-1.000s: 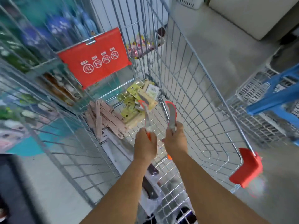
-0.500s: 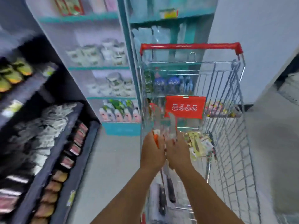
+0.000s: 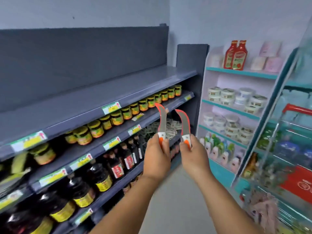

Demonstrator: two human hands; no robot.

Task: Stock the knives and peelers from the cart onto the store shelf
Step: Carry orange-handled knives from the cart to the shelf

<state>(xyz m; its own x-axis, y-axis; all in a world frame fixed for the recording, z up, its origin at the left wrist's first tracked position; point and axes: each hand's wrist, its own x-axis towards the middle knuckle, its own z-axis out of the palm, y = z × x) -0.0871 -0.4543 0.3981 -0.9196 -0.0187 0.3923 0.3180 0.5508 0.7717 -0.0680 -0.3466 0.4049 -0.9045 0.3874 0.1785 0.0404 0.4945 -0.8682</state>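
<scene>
Before the shelf (image 3: 94, 98), left hand (image 3: 157, 159) and right hand (image 3: 194, 159) each grip a knife (image 3: 162, 121), blades up; left nearer.

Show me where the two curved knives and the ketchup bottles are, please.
Left knife (image 3: 162, 122), head view, middle of the curved blade above the left hand (image 3: 157, 157).
Right knife (image 3: 185, 124), head view, middle of the blade above the right hand (image 3: 192, 157).
Ketchup bottles (image 3: 235, 55), head view, red body on the top teal shelf.
</scene>
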